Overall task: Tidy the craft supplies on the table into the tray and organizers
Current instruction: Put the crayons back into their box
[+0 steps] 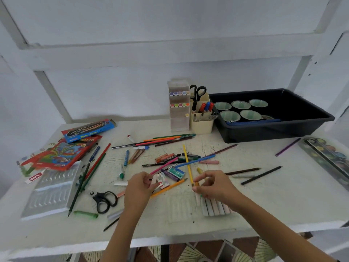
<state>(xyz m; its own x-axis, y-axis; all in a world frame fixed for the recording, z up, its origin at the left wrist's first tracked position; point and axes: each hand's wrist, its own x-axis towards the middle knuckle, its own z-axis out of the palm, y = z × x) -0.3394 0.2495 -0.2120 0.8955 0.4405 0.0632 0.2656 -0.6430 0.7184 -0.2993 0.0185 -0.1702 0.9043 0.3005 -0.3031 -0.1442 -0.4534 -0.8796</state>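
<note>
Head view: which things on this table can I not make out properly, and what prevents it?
All in the head view.
- Small stick pinched by the right hand: fingers cover most of it, kind unclear.
- White piece in the left hand: blurred, partly behind the fingers.
- Paint palette: cut off by the right edge of the frame.
- Blue item in the black tray: mostly hidden behind the tray's front wall.

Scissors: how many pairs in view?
2: upright scissors stand handles-up in the cream organizer; loose scissors lie on the table near the left hand. Others may be hidden.
</note>
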